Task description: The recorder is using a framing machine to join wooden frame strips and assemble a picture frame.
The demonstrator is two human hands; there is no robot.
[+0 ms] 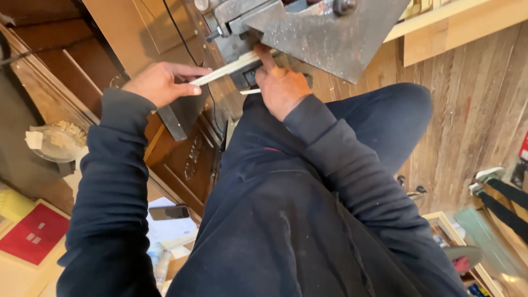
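A thin pale wooden strip (228, 69) runs from my left hand (162, 82) up into a grey metal machine (324, 33) at the top of the view. My left hand pinches the strip's near end between thumb and fingers. My right hand (280, 82) is at the machine's edge, its index finger pressing the strip where it enters the metal. A second short pale piece (250, 91) shows just under that hand. Both arms wear dark blue sleeves.
Dark wooden cabinets (181, 159) stand at left below the machine. A bowl of wood shavings (58, 140), a red folder (33, 234) and a phone (169, 212) lie lower left. Plank flooring (467, 110) spreads right, where another person's legs and shoes (495, 190) appear.
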